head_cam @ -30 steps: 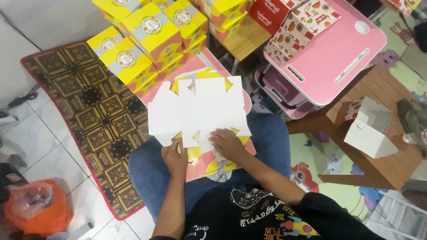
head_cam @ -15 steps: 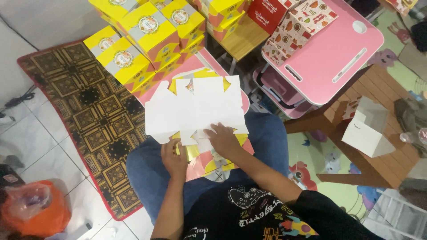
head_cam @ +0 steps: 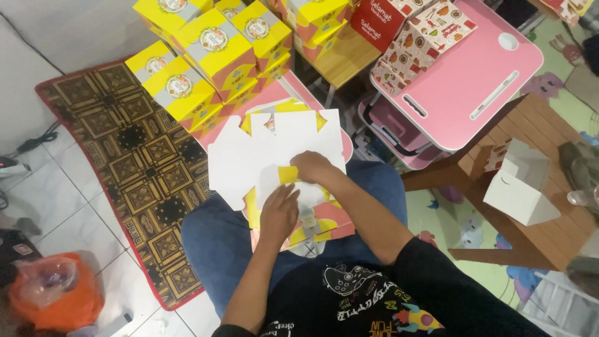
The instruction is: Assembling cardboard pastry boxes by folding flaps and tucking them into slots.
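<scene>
The unfolded cardboard box blank (head_cam: 274,153), white side up on the lap, is pressed flat by the open left hand (head_cam: 279,215) while a yellow flap is bent by the curled right hand (head_cam: 312,167), near stacked yellow boxes (head_cam: 206,56).

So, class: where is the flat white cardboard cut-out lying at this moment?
In the head view, the flat cardboard cut-out lies mid-frame across the person's lap, under the left hand and right hand, just below the stacked yellow boxes.
</scene>
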